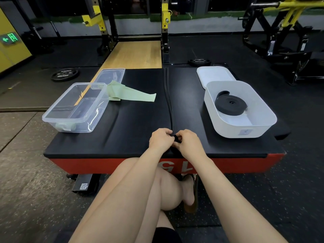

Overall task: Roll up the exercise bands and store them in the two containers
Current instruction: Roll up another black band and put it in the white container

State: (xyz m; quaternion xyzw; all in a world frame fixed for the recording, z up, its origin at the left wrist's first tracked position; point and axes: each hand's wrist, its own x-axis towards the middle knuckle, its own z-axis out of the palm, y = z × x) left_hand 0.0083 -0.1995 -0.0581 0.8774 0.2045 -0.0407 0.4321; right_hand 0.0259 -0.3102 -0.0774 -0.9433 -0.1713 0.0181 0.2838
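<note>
Head view, taking the black table (140, 123) as landmark: at its left edge sits a clear container (75, 109), a pale green band (133, 96) lying unrolled just beside it. At the table's near edge, the left hand (160, 140) and right hand (188, 143) pinch the rolled end of a long black band (168, 102). Toward the right edge, a white container (240, 109) holds a coiled black band (230, 103).

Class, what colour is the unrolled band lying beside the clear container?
Pale green band, beside the clear container; seen in the head view.
</note>
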